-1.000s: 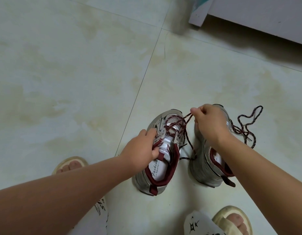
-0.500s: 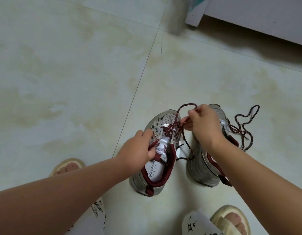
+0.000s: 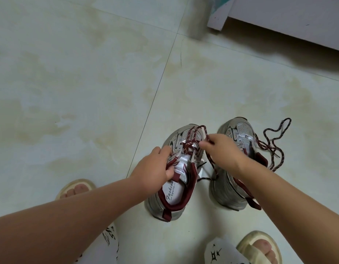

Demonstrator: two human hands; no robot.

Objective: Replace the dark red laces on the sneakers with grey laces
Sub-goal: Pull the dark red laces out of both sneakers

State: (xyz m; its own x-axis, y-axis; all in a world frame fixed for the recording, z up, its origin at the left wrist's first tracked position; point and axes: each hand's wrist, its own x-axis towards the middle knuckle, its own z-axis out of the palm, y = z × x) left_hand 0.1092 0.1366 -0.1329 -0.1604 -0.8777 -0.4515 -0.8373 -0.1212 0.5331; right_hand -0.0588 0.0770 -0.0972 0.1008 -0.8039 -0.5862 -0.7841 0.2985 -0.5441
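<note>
Two silver sneakers with dark red lining stand side by side on the tiled floor. The left sneaker (image 3: 176,189) still has its dark red lace (image 3: 191,138) threaded near the toe, loosened into a loop. My left hand (image 3: 155,166) grips the left sneaker at its tongue and side. My right hand (image 3: 220,151) pinches the dark red lace just above that shoe. The right sneaker (image 3: 235,134) lies partly under my right arm, its own dark red lace (image 3: 275,141) trailing loose on the floor to the right. No grey laces are in view.
My feet in cream slippers (image 3: 260,246) are at the lower left and lower right, with white patterned trouser legs (image 3: 222,252) beside them. A pale furniture base (image 3: 279,21) stands at the upper right. A tile joint (image 3: 155,96) runs diagonally across the floor.
My right hand has drawn the dark red lace out of the left sneaker's eyelets and shifted left, closer to that shoe's toe. The left hand keeps its hold on the shoe.
</note>
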